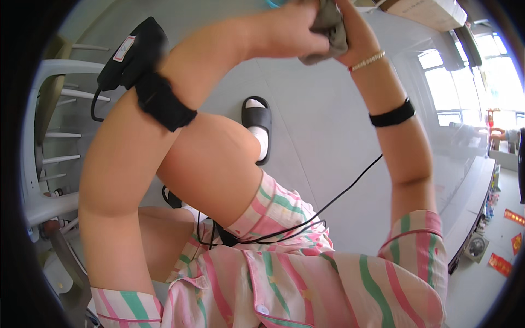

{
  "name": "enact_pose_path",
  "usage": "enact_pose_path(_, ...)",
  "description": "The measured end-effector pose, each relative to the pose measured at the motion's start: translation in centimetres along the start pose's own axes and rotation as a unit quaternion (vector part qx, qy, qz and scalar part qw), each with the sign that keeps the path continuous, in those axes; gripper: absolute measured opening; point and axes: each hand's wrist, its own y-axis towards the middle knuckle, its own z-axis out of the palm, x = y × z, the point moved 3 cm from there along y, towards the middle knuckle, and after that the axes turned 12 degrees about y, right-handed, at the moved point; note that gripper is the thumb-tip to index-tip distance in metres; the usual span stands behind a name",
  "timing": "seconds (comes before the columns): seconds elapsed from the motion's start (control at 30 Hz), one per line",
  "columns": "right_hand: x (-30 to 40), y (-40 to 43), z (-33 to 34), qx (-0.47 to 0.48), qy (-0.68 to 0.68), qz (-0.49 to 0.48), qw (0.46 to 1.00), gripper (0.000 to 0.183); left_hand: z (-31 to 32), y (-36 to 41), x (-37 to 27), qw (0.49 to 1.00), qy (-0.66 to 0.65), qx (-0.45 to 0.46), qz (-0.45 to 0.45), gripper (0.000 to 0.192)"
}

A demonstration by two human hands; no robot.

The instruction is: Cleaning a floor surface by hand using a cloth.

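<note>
At the top edge of the head view, my left hand [301, 35] and my right hand [357, 30] both grip a bunched grey-brown cloth [330, 35]. The cloth is crumpled between them, and the fingers are partly cut off by the frame or hidden behind it. My left hand is blurred. Just beyond it shows a sliver of a blue object [275, 3], too little to name. A black strap with a black device [141, 53] is on my left forearm. My right arm has a beaded bracelet [368, 61] and a black band [392, 113].
A white chair [53, 209] and other seats stand at the left. Black cables [344, 192] run across my lap. My slippered foot [257, 129] rests on the grey tiled floor [287, 86]. A cardboard box [426, 12] is at upper right; another person's hand [497, 134] shows at far right.
</note>
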Motion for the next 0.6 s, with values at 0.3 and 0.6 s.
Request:
enact_pose_path(0.3, -14.2, -15.5, -13.1, -0.263, 0.066, -0.248, 0.93, 0.036, 9.8, -3.6, -1.5, 0.883, 0.113, 0.455, 0.002, 0.07)
enact_pose_path(0.6, -37.3, -36.5, -27.2, -0.674, 0.091, -0.152, 0.717, 0.053, 5.3, -6.3, 3.8, 0.94, -0.004, 0.328, -0.092, 0.055)
